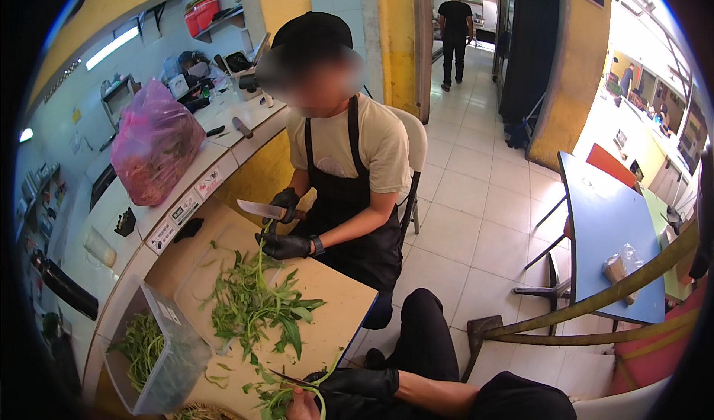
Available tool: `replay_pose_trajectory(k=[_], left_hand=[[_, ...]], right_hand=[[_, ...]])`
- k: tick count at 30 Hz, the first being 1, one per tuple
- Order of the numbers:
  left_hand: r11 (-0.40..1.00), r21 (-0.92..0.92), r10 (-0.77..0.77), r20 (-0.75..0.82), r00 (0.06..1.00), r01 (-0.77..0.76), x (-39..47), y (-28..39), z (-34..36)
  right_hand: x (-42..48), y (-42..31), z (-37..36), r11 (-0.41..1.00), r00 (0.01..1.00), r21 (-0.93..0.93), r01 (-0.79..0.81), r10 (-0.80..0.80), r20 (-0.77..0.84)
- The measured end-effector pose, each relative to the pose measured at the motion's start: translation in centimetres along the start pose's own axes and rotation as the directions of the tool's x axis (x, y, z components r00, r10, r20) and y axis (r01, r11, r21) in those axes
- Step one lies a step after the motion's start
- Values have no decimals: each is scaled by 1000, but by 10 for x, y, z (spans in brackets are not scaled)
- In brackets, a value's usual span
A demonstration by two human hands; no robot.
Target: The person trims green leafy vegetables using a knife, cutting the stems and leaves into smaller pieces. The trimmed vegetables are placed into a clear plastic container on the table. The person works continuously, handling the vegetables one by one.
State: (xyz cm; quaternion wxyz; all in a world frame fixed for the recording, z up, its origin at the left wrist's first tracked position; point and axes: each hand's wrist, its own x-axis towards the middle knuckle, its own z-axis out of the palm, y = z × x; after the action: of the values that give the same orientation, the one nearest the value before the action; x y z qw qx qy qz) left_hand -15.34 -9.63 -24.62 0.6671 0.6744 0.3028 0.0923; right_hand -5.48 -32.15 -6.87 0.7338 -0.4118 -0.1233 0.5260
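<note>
At the bottom edge, my right hand [360, 382], in a black glove, grips a knife [291, 379]. Its thin dark blade points left over the tabletop. Beside the blade is my bare left hand [302, 406], partly cut off by the frame, pinching a green stem [323, 399] of leafy greens. Leaves [273, 399] hang about its fingers. A loose heap of long-leaved greens [256, 303], probably water spinach, spreads over the tan table [329, 330] ahead. To the left, a clear plastic bin [178, 364] holds cut green stems [142, 347].
Across the table sits a co-worker [340, 141] in black gloves, holding a broad knife [261, 208] and a stem. A pink plastic bag [156, 146] stands on the tiled counter [223, 166]. A woven basket [203, 411] shows at the bottom. Rightward is a blue table [608, 230].
</note>
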Motion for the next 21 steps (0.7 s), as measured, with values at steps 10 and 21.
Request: replay_pose_trajectory(k=[10, 21], left_hand=[[783, -562, -295, 40, 955, 265, -10, 22, 14], [699, -629, -163, 324, 932, 341, 19, -21, -8]], right_hand=[[8, 19, -12, 999, 999, 22, 34, -34, 25], [18, 48, -30, 988, 999, 156, 3, -11, 53]])
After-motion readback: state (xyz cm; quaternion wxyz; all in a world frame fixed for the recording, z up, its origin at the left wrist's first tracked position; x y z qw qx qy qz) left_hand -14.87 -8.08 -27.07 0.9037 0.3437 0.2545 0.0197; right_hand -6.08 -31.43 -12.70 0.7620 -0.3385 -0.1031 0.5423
